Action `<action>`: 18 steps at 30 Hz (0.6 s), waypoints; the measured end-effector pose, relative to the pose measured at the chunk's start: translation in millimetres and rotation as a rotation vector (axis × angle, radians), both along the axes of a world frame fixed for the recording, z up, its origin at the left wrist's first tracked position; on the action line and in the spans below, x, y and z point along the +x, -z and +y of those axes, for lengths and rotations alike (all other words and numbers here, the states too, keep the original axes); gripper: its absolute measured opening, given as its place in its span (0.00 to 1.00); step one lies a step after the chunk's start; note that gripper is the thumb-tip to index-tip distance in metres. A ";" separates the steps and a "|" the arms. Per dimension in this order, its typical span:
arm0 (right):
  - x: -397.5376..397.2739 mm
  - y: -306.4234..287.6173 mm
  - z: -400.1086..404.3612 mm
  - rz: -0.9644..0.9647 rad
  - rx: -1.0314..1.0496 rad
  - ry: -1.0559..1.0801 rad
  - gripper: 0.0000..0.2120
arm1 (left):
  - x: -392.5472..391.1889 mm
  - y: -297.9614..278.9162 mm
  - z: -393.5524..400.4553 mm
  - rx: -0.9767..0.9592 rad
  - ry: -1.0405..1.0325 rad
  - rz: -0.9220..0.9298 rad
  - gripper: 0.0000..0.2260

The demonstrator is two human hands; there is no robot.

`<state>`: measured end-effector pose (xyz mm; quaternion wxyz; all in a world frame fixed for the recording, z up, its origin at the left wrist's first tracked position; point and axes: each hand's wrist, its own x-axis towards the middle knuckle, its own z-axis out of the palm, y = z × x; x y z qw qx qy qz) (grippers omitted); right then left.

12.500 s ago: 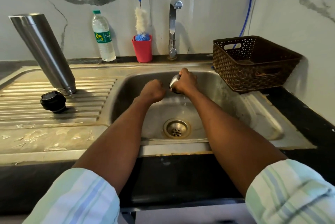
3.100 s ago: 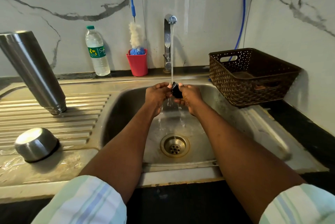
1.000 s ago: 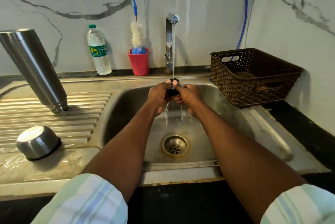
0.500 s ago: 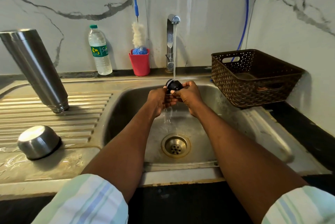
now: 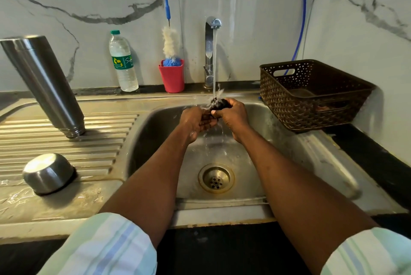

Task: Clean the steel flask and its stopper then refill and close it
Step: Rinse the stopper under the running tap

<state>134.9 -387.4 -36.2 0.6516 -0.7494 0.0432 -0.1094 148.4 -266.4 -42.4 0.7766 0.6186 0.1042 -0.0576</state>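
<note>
Right hand (image 5: 233,116) is curled round the small black round stopper (image 5: 219,103) under tap water (image 5: 214,63); left hand (image 5: 194,120) is laid against it, grip untellable. Tall steel flask (image 5: 44,83) is stood inverted well left of both.

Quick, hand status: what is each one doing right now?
Left hand: cupped just under the small black round stopper; whether it grips cannot be told.
Right hand: fingers curled round that stopper, holding it.
</note>
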 end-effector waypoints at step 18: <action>7.7 5.7 7.3 0.169 -0.044 0.009 0.12 | 40.7 -61.5 11.8 0.079 -0.025 -0.143 0.12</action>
